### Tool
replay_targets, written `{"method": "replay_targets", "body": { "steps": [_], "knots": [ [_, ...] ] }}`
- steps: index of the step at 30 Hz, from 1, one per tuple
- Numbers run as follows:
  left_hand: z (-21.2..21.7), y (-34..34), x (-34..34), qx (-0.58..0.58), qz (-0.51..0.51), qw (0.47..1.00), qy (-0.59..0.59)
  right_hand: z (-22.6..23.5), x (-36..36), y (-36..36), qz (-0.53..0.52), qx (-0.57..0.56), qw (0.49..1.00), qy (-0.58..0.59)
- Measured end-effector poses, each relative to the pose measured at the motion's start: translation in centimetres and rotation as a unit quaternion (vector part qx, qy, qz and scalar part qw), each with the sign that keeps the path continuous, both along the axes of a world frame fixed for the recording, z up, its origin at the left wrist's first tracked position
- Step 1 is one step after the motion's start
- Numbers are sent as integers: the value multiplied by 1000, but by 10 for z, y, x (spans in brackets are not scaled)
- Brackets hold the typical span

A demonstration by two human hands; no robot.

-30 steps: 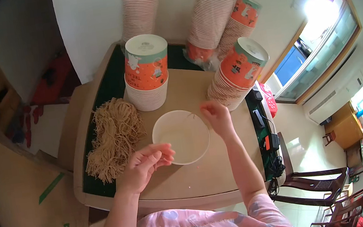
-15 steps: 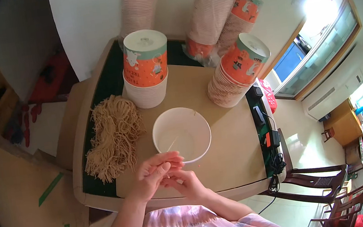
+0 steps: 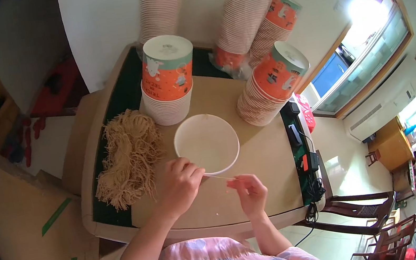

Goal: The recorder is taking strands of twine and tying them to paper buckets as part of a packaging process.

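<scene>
A round white paper tub [image 3: 206, 142] stands in front of me, its mouth facing up. At its near rim my left hand [image 3: 178, 185] is closed, with its fingertips pinching one end of a thin pale string [image 3: 220, 176]. The string runs taut to the right, just below the rim, into the pinched fingers of my right hand [image 3: 250, 194]. Whether the left fingertips also touch the tub I cannot tell. A tangled heap of beige strings [image 3: 130, 159] lies to the left of the tub.
Upside-down stacks of orange-and-white tubs stand behind, one at left [image 3: 169, 79] and one at right [image 3: 273, 83]. Plastic-wrapped stacks [image 3: 241, 24] lean at the wall. Black adapters and cords [image 3: 305, 161] line the table's right edge. A large cardboard box [image 3: 36, 234] sits at left.
My hands were together over the tub's near rim; the right has drawn away to the right, stretching the string between them. The tub has shifted slightly away from me.
</scene>
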State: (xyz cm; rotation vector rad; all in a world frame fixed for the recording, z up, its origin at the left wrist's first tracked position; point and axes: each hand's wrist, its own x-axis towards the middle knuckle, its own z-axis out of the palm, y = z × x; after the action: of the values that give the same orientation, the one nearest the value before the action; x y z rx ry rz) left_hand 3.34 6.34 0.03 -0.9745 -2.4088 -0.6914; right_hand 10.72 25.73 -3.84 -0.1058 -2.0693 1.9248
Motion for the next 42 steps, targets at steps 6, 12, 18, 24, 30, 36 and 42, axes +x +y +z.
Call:
{"method": "replay_targets", "body": {
  "steps": [6, 12, 18, 24, 30, 36, 42],
  "knots": [
    [-4, 16, -3, 37, -6, 999, -37, 21, 2, -4, -100, 2, 979, 178],
    [-9, 21, -4, 50, -1, 997, -60, 50, 3, 3, -65, -277, 922, 260],
    [-7, 19, -4, 52, 3, 996, -65, 59, 15, 14, 21, -394, 890, 230],
    [3, 14, 8, 118, 25, 991, -50, 55, 22, 4, 65, -305, 950, 20],
    [8, -6, 21, 127, 67, 982, -121, 3, -10, -6, 132, -253, 953, -106],
    [26, -4, 23, 112, 100, 986, -70, -16, -22, -15, 46, -200, 977, -62],
    [16, 19, -3, 17, 14, 995, -96, -25, -24, -26, -6, -211, 977, -42]
  ]
}}
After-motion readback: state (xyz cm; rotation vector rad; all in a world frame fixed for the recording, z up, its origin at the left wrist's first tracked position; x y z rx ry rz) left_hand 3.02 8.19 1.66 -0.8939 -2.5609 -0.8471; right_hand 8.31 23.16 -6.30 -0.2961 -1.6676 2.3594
